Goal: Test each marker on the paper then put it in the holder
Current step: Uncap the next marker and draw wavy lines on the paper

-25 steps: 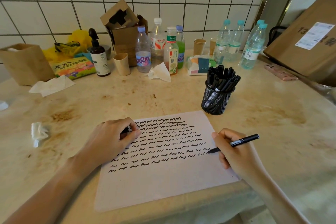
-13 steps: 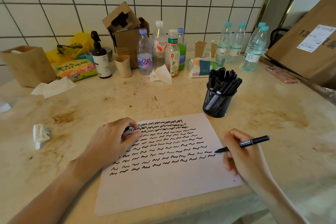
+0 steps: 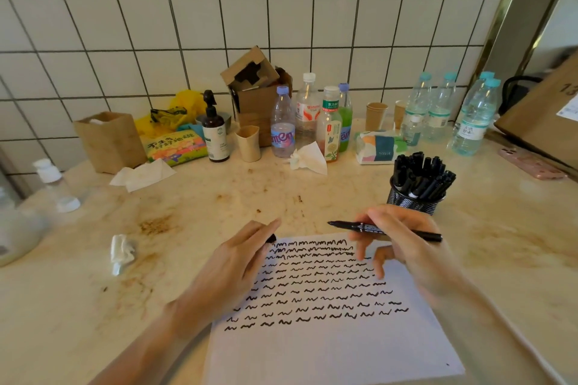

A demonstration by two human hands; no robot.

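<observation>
We see one black marker [image 3: 384, 229] pinched in the right hand [image 3: 406, 247], level above the top edge of the one paper [image 3: 328, 347], tip uncapped and pointing left. The left hand [image 3: 225, 275] hovers at the sheet's left edge, its grip closed on a small black cap [image 3: 271, 238]. One mesh holder [image 3: 412, 201], crowded with black markers, stands on the surface [image 3: 93, 306] just beyond the right hand. Four teal-capped bottles [image 3: 475, 125] stand behind.

Left hand [image 3: 233, 266] hides most of what looks like a cap [image 3: 271, 238].
</observation>
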